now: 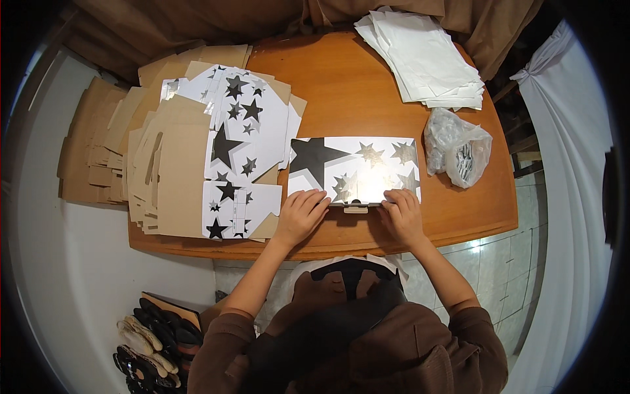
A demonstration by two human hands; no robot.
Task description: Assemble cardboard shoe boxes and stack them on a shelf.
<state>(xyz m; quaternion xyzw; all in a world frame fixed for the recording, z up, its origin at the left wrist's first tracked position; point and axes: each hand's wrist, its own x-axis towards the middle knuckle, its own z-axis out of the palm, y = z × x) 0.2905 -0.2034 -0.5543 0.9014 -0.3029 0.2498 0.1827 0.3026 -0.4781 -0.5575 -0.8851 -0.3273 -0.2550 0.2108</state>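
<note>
A white cardboard box (371, 172) with black and silvery stars lies lid up on the wooden table in front of me. A small tan tab (356, 210) sticks out at the middle of its near edge. My left hand (302, 213) grips the box's near left corner, its fingers bent over the top edge. At the near right corner my right hand (402, 213) holds the box in the same way, fingers curled on the lid. Both thumbs are mostly hidden by the near side.
Flat star-printed cardboard blanks (243, 151) and plain brown cardboard sheets (187, 171) are piled at the left. White paper sheets (423, 62) lie at the far right of the table (315, 79). Nearer stands a clear plastic bag (459, 148) of small items. Shoes (154, 341) sit on the floor, lower left.
</note>
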